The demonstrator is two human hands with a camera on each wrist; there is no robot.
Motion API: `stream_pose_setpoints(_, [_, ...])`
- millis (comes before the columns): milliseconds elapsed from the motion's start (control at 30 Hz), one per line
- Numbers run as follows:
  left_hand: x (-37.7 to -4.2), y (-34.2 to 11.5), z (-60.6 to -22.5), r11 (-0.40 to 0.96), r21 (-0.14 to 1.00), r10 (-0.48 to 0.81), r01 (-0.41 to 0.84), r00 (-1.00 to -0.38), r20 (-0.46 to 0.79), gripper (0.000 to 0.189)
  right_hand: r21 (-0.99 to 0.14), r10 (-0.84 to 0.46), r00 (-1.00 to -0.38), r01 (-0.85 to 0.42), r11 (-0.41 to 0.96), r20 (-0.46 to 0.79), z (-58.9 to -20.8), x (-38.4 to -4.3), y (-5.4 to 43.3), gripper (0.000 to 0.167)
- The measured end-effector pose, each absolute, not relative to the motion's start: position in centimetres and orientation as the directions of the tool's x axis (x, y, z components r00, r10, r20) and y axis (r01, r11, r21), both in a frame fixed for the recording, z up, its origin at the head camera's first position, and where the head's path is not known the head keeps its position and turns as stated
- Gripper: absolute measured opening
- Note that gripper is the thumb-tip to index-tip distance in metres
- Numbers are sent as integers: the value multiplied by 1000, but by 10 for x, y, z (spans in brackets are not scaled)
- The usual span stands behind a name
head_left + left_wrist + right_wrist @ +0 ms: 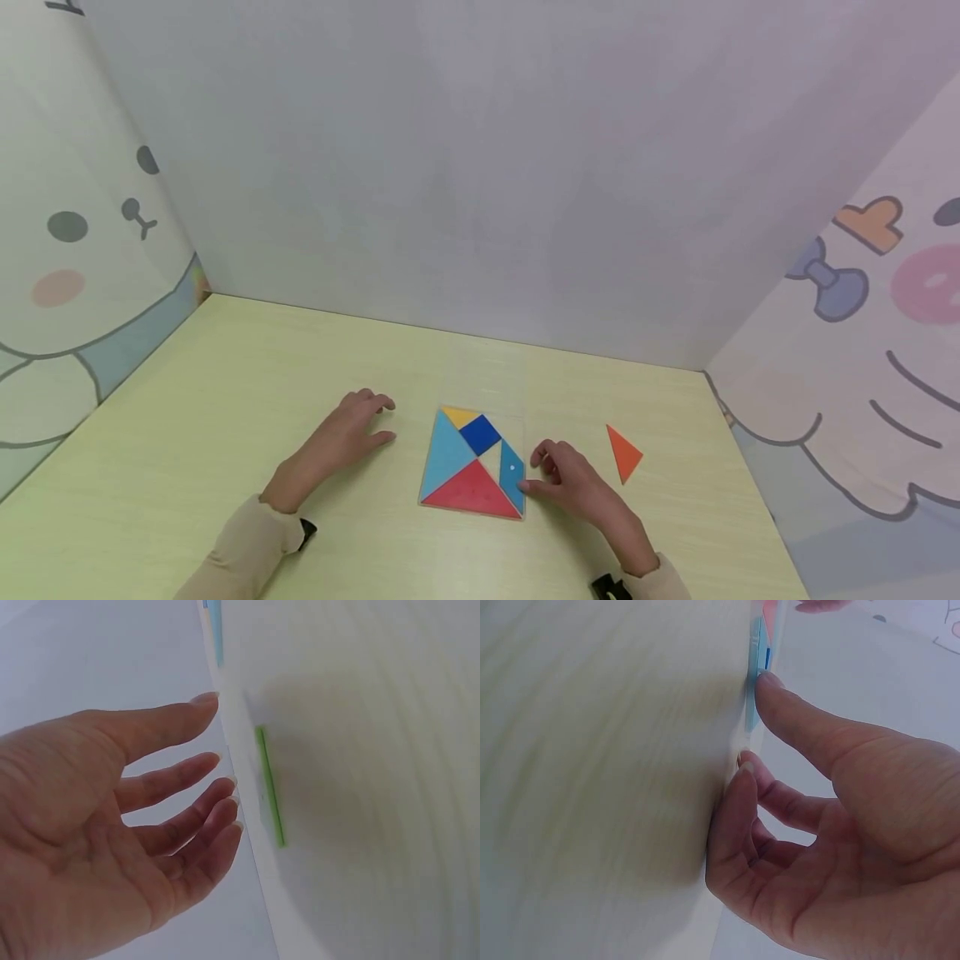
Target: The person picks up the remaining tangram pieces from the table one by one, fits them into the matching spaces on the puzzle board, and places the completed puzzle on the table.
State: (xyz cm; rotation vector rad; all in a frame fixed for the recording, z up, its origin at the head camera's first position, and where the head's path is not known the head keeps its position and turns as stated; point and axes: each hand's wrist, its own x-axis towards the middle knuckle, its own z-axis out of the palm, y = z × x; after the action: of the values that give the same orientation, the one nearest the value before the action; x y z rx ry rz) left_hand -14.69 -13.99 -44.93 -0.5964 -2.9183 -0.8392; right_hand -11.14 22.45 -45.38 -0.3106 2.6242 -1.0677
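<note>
Over the table at left, my left hand point(351, 435) hovers with fingers spread and loosely bent, holding nothing. Near its fingertips in the left wrist view lies a thin green piece point(270, 787), hidden from the head camera. A tangram tray point(491, 461) sits between the hands. It contains a light blue triangle point(448, 454), a red triangle point(474, 492), a yellow triangle point(459, 416), a dark blue square point(480, 435) and a blue parallelogram point(511, 479). My right hand point(576, 485) has its thumb tip at the parallelogram's outer edge, the other fingers loosely curled beside the tray.
An orange triangle point(624, 454) lies on the table point(360, 542) to the right of the right hand. A pale curtain point(465, 167) rises behind the table's far edge, and cartoon-printed cloth point(75, 292) flanks both sides.
</note>
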Motion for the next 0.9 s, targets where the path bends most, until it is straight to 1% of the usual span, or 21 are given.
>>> stream_pose_setpoints(167, [-145, -146, -447, 796, 503, 310, 337, -940, 139, 39, -711, -312, -933, -96, 696, -179, -454, -112, 225, 32])
stream_pose_setpoints(400, [-146, -153, -444, 822, 527, 253, 216, -967, 2, 56, -709, -309, -933, -93, 699, -182, -454, -112, 225, 33])
stream_pose_setpoints(500, [-147, -156, -444, 829, 529, 235, 181, -971, -37, 60, -706, -312, -932, -97, 702, -182, -454, -113, 225, 33])
stream_pose_setpoints(667, [-147, -161, -446, 828, 543, 207, 141, -976, -62, 54, -706, -312, -933, -98, 702, -181, -454, -113, 226, 32])
stream_pose_setpoints(900, [-147, -162, -449, 813, 565, 219, 144, -973, -66, 39, -706, -313, -931, -94, 702, -186, -454, -112, 226, 32])
